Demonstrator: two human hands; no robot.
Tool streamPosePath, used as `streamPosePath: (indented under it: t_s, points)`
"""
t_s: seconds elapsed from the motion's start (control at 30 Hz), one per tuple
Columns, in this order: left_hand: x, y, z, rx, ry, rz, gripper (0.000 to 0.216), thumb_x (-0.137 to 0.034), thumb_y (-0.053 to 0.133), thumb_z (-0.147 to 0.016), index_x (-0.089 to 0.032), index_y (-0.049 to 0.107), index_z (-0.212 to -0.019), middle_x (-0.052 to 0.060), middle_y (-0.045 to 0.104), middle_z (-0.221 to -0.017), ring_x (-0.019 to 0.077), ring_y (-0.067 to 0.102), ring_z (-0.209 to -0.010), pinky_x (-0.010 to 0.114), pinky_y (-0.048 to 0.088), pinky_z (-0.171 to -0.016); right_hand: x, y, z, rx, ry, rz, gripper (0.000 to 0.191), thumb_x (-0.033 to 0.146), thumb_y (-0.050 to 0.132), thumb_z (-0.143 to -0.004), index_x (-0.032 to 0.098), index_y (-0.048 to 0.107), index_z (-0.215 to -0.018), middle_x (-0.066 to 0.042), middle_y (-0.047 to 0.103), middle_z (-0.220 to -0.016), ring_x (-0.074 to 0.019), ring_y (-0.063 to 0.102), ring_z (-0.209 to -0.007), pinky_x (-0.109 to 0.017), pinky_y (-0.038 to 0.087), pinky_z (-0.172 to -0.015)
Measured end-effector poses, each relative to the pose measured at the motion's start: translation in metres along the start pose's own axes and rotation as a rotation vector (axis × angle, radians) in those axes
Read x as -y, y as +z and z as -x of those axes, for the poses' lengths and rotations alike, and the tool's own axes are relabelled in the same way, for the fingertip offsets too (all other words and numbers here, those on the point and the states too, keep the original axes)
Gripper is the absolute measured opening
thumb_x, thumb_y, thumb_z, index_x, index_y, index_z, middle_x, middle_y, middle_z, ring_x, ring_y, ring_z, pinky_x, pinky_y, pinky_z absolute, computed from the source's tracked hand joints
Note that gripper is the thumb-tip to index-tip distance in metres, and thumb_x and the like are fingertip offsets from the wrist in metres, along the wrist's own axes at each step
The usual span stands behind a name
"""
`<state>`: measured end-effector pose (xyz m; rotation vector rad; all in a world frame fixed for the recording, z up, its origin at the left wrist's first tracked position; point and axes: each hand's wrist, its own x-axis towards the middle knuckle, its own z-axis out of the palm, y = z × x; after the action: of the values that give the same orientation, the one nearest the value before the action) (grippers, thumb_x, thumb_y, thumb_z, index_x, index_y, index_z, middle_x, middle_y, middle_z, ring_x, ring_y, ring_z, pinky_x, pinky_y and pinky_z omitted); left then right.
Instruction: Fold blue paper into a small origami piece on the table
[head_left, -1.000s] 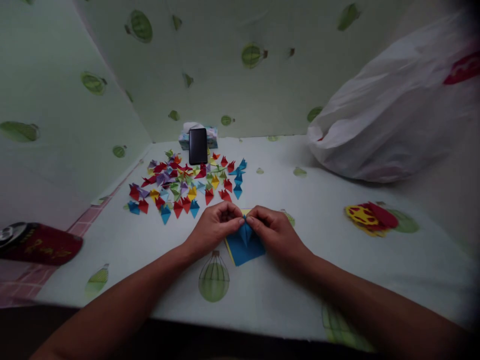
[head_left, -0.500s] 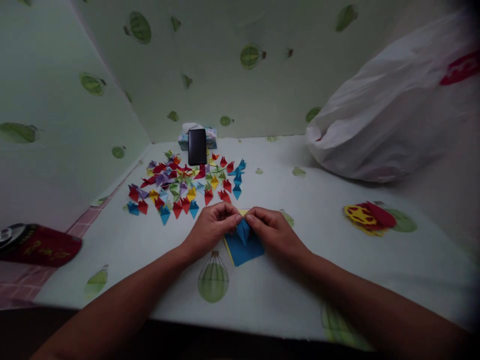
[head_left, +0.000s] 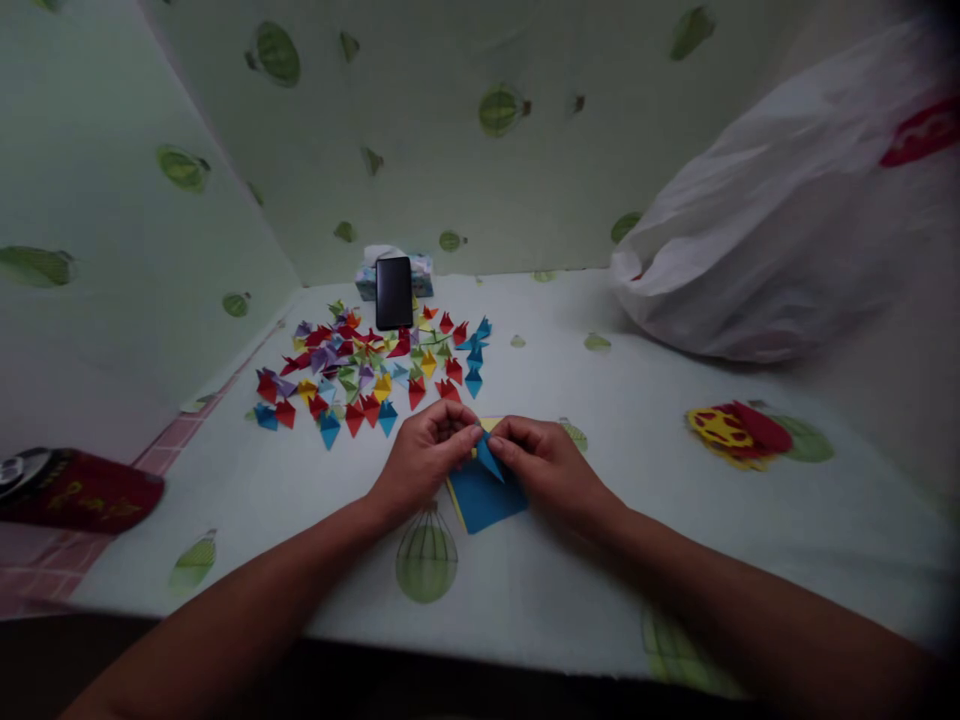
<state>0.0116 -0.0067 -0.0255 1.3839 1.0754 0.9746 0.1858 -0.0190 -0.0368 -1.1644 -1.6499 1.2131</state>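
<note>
My left hand and my right hand meet at the middle of the table, fingertips pinched together on a small folded blue paper piece. Under them lies a stack of flat paper squares, blue on top with a yellow edge showing. Both hands are closed on the folded piece, which they hide in part. Just beyond the hands spreads a pile of several folded paper pieces in red, blue, yellow, purple and green.
A black phone leans on a tissue box at the back. A big white plastic bag fills the right. A red and yellow item lies at right, a dark red object at left. Cloth walls enclose the back and left.
The folded blue piece has tilted and been squeezed narrower between my fingertips. Both hands have stayed in nearly the same place.
</note>
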Motion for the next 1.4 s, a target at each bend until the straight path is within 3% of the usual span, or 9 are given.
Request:
streamPosePath:
  t_s: [0.13, 0.27, 0.47, 0.73, 0.9, 1.03, 1.23, 1.4]
  points:
    - [-0.005, -0.003, 0.001, 0.056, 0.013, -0.089, 0.022, -0.035, 0.068, -0.082, -0.015, 0.062, -0.074, -0.004, 0.054, -0.06, 0.0088, 0.047, -0.055, 0.022, 0.04, -0.055, 0.001, -0.001, 0.0, 0.025, 0.002, 0.039, 0.027, 0.035, 0.053, -0.087, 0.018, 0.056, -0.066, 0.001, 0.052, -0.062, -0.0127, 0.045, -0.061, -0.026, 0.036, -0.058]
    - [-0.002, -0.002, 0.003, -0.066, 0.069, -0.128, 0.025, -0.036, 0.066, -0.085, -0.017, 0.058, -0.071, -0.004, 0.055, -0.061, 0.0092, 0.048, -0.055, 0.022, 0.039, -0.054, 0.001, 0.0, 0.0, 0.063, 0.047, -0.105, 0.037, 0.046, 0.049, -0.092, 0.019, 0.056, -0.068, -0.002, 0.06, -0.066, -0.0138, 0.051, -0.063, -0.027, 0.041, -0.062]
    - [0.003, -0.003, 0.003, -0.114, 0.096, -0.079, 0.024, -0.035, 0.063, -0.088, -0.017, 0.056, -0.076, -0.003, 0.059, -0.061, 0.0103, 0.055, -0.057, 0.024, 0.046, -0.059, 0.0, 0.001, -0.001, 0.093, 0.129, -0.234, 0.029, 0.042, 0.065, -0.083, 0.018, 0.056, -0.069, -0.001, 0.062, -0.064, -0.0122, 0.055, -0.06, -0.026, 0.042, -0.061]
    - [0.003, -0.005, -0.003, 0.003, 0.015, -0.046, 0.026, -0.038, 0.063, -0.088, -0.016, 0.057, -0.076, -0.001, 0.061, -0.069, 0.0098, 0.055, -0.058, 0.023, 0.045, -0.057, -0.001, -0.011, -0.01, -0.06, 0.074, -0.258, 0.028, 0.041, 0.061, -0.086, 0.018, 0.057, -0.072, 0.001, 0.06, -0.063, -0.0115, 0.054, -0.057, -0.027, 0.043, -0.06]
    - [0.003, -0.005, -0.004, 0.053, -0.033, -0.052, 0.024, -0.038, 0.07, -0.082, -0.015, 0.064, -0.086, -0.002, 0.06, -0.067, 0.0099, 0.053, -0.058, 0.023, 0.044, -0.058, -0.001, -0.015, -0.011, 0.017, 0.047, -0.104, 0.027, 0.037, 0.06, -0.085, 0.019, 0.053, -0.067, 0.002, 0.056, -0.058, -0.011, 0.05, -0.054, -0.026, 0.04, -0.055]
    - [0.003, -0.003, -0.002, 0.082, -0.046, -0.09, 0.023, -0.036, 0.071, -0.081, -0.014, 0.065, -0.075, -0.002, 0.058, -0.061, 0.0094, 0.05, -0.056, 0.022, 0.04, -0.055, -0.001, -0.013, -0.01, 0.045, 0.004, -0.012, 0.027, 0.036, 0.058, -0.086, 0.018, 0.054, -0.067, 0.002, 0.055, -0.057, -0.012, 0.049, -0.055, -0.026, 0.038, -0.055]
    - [0.011, 0.002, 0.001, -0.104, -0.061, 0.113, 0.027, -0.04, 0.075, -0.079, -0.015, 0.066, -0.075, -0.001, 0.064, -0.067, 0.0105, 0.057, -0.063, 0.023, 0.045, -0.063, 0.0, -0.007, -0.007, 0.024, 0.059, -0.243, 0.027, 0.043, 0.061, -0.087, 0.019, 0.055, -0.078, 0.002, 0.059, -0.066, -0.0112, 0.053, -0.056, -0.027, 0.043, -0.058]
    - [0.013, 0.004, 0.003, -0.053, -0.129, 0.205, 0.03, -0.042, 0.078, -0.076, -0.015, 0.066, -0.076, 0.0, 0.065, -0.069, 0.0112, 0.058, -0.066, 0.024, 0.045, -0.065, -0.002, -0.003, -0.005, 0.044, 0.072, -0.201, 0.026, 0.038, 0.063, -0.082, 0.019, 0.052, -0.067, 0.002, 0.057, -0.06, -0.0105, 0.051, -0.055, -0.025, 0.039, -0.055]
